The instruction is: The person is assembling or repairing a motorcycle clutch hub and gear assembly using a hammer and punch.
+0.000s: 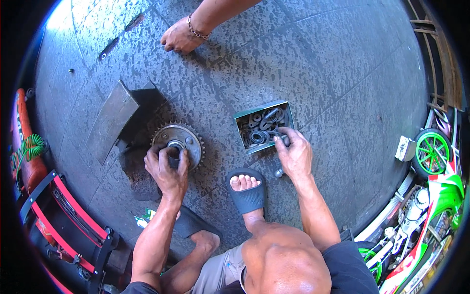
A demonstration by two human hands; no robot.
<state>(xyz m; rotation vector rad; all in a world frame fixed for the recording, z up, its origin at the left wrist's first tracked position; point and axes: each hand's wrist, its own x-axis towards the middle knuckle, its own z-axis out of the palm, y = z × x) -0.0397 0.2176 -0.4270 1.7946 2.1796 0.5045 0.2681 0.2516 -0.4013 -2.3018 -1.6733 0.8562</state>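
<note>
A toothed metal sprocket (188, 134) lies flat on the grey floor. My left hand (166, 169) grips its hub from the near side, fingers curled over the centre. My right hand (293, 154) reaches into the near right corner of a small green box (289, 111) filled with several black rubber rings and seals (262, 126). Its fingertips pinch a small dark part at the box edge. A small metal piece (279, 172) lies on the floor just beside my right wrist.
Another person's hand (180, 38) with a bracelet rests on the floor at the top. A flat metal plate (111, 120) leans left of the sprocket. A green and white motorcycle (431, 196) stands right; red equipment (63, 210) lies left. My sandalled foot (247, 191) is between my hands.
</note>
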